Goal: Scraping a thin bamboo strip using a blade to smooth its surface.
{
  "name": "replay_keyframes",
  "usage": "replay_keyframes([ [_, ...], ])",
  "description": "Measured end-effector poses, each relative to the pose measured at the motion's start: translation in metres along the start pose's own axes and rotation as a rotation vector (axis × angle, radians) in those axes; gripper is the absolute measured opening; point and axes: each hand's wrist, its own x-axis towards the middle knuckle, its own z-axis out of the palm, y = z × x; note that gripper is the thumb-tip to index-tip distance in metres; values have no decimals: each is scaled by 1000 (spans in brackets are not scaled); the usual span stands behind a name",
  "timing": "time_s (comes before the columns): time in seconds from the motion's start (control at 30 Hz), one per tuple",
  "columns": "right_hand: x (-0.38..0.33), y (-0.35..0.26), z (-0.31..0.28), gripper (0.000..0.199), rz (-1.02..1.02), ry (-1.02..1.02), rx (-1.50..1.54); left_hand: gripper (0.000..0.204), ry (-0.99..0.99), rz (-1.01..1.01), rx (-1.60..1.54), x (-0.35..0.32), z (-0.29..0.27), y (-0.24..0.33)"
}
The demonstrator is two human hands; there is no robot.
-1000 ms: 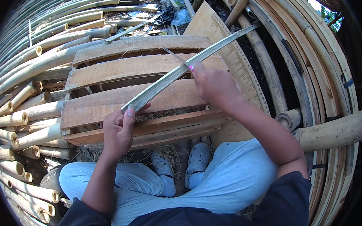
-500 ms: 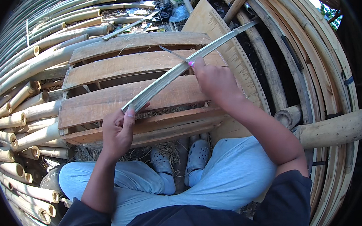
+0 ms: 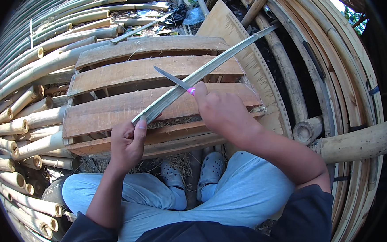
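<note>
A long split bamboo strip (image 3: pixel 215 62) slants from near my left hand up to the far right, over a slatted wooden bench. My left hand (image 3: pixel 129 141) is closed on its near end, thumb along the top. My right hand (image 3: pixel 225 109) grips the pink-and-white handle of a knife (image 3: pixel 172 77). The blade lies across the strip about a third of the way up from my left hand and points to the far left. Most of the handle is hidden inside my right fist.
The slatted wooden bench (image 3: pixel 114 109) stands before my knees, with gaps between its boards. Bamboo poles (image 3: pixel 40 91) are piled along the left. A plywood sheet (image 3: pixel 273 88) leans at the bench's right, beside long poles and planks (image 3: pixel 342 81). A thick bamboo pole (image 3: pixel 356 142) juts in from the right.
My right hand and the knife have moved down along the bamboo strip, nearer my left hand. More of the blade now shows past the strip. My left hand has hardly moved.
</note>
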Motion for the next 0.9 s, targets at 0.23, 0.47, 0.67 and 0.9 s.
replay_keyframes([
  [0.23, 0, 1, -5, 13, 2, -13, -2, 29, -39, -27, -27, 1, -1, 8],
  [0.47, 12, 37, -3, 8, 223, -59, -89, 28, -66, -97, -1, 2, -2, 21],
  [0.67, 13, 61, 5, 7, 258, -31, -11, 27, -59, -60, -16, 1, -4, 17],
  [0.9, 11, 34, -3, 14, 160, -193, 166, 27, -57, -38, 34, 0, -5, 19],
])
